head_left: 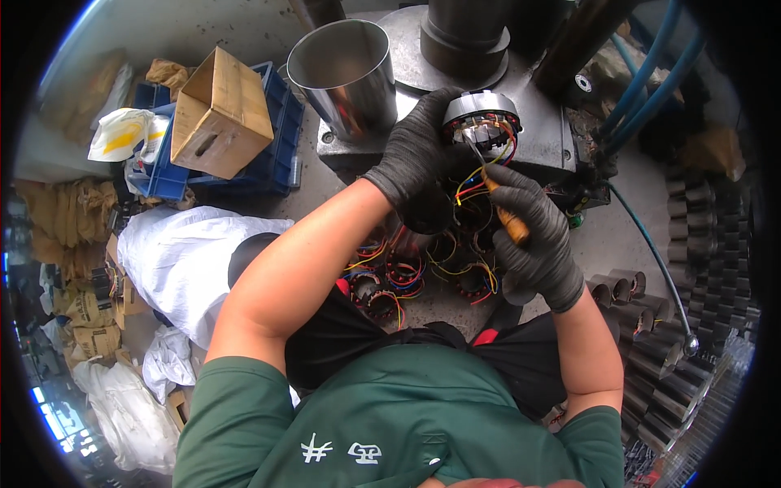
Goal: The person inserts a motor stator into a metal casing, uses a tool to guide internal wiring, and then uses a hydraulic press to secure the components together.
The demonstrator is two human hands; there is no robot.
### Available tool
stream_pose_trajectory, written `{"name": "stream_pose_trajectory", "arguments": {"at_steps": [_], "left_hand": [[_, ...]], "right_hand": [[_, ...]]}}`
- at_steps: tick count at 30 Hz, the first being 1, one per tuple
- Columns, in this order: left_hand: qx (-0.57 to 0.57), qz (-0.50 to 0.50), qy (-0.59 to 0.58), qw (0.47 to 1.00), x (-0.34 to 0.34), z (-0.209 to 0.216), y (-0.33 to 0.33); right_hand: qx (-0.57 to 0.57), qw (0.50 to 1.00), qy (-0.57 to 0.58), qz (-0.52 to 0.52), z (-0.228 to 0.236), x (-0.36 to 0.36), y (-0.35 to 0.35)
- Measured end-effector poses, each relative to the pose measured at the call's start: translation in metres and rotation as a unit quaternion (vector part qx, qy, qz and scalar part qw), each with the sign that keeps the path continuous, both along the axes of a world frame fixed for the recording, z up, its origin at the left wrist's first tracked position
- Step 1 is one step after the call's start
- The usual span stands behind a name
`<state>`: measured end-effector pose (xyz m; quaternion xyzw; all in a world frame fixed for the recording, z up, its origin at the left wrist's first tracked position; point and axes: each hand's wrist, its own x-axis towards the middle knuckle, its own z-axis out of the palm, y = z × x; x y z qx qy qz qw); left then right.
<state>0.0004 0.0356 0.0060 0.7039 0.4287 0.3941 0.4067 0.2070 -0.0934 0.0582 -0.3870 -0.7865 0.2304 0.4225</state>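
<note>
A round motor stator (482,106), silvery on its outer rim with windings and coloured wires showing, is tilted above the grey machine bed. My gloved left hand (416,148) is closed on its left side; the fingers behind it are partly hidden. In my gloved right hand (538,232) is a screwdriver (511,218) with an orange-brown wooden handle. Its thin metal shank points up and left, and the tip meets the stator's lower face among the windings. Yellow, red and blue lead wires (465,189) hang from the stator between my hands.
A shiny metal bucket (343,81) stands on the machine bed (541,138) beside a thick press column (464,41). Several wired stators (381,285) lie below my hands. Left are a cardboard box (224,114) on blue crates (283,130) and a white sack (183,256); right, stacked metal tubes (651,350) and blue hoses (651,73).
</note>
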Motion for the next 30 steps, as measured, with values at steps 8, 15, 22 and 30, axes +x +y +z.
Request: {"name": "stream_pose_trajectory", "arguments": {"at_steps": [8,15,22,30], "left_hand": [[-0.007,0.011,0.08,0.997,0.005,0.022,0.004],[-0.052,-0.047,0.051,0.996,0.0,0.018,0.018],[-0.036,0.021,0.097,0.994,0.001,0.022,0.001],[-0.046,0.051,0.112,0.991,0.004,0.026,-0.003]], "right_hand": [[0.065,0.991,-0.111,-0.027,0.005,-0.015,0.015],[-0.051,0.971,0.216,-0.085,0.003,-0.01,0.049],[-0.007,0.978,0.166,-0.124,0.017,-0.004,0.061],[-0.024,0.945,0.325,-0.035,0.006,-0.018,0.069]]}}
